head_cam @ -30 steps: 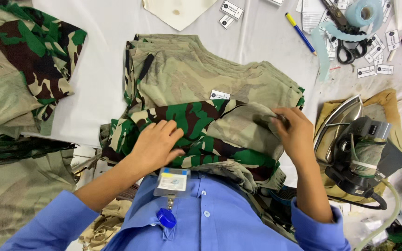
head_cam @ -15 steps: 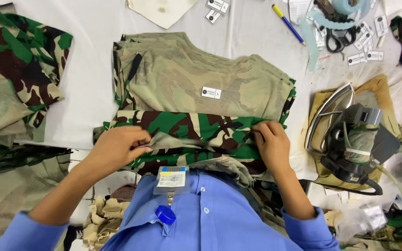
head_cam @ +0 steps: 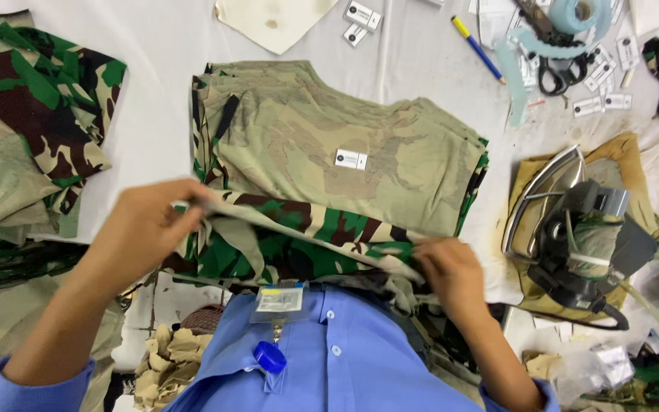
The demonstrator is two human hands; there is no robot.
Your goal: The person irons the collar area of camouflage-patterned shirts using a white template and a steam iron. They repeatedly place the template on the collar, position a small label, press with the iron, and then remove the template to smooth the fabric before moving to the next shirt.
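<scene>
Person in a blue button shirt stands at the near edge of the white cloth-covered counter (head_cam: 154, 91), badge holder hanging at the chest.

Left hand (head_cam: 143, 233): fingers closed on the left end of a folded edge of the green, brown and black camouflage fabric piece (head_cam: 299, 236), lifting it slightly off the pile. Right hand (head_cam: 451, 271): closed on the right end of the same fold, thumb on top. Hands well apart, the fold stretched between them.

That fabric lies at the near middle of the counter, directly in front of the person. Its far part is covered by a stack of pale tan, faded-side-up camouflage pieces (head_cam: 390, 168), with a small white sewn label (head_cam: 351, 159) near the middle of the top piece.

Far left: another heap of camouflage cloth (head_cam: 32, 130), partly turned pale side up.

Right of the stack: a grey and black steam iron (head_cam: 573, 229) resting on a scorched tan pad (head_cam: 634, 164), touching it.

Far right: a blue pen with a yellow end (head_cam: 478, 49), black-handled scissors (head_cam: 562, 72), a roll of pale blue tape (head_cam: 577, 11), and loose small white tags (head_cam: 600, 103) scattered about them.

Near left, below the counter edge: crumpled tan scraps (head_cam: 165, 358).
</scene>
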